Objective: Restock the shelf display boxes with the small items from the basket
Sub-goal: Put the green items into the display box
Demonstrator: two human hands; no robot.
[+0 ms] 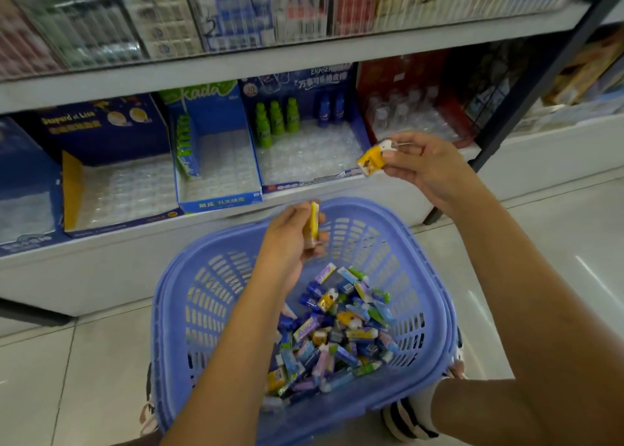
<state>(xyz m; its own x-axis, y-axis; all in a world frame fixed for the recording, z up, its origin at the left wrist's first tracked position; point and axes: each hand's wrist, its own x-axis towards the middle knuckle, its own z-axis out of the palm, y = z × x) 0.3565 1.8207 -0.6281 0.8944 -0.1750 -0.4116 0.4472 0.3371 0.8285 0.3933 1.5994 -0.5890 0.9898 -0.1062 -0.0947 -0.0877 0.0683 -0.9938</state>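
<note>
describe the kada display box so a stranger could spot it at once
On the lower shelf behind the purple basket, the kada box is the narrowest blue box. Only it has a green header and green packs along its left wall.

1. The upper-shelf goods (236,13) are blurred; no label can be read.
2. The leftmost display box (23,182) is cut off by the edge.
3. The yellow item (314,219) is partly covered by the left hand (287,243).
4. The print on the yellow packet (370,162), pinched by the right hand (429,167), cannot be made out.
</note>
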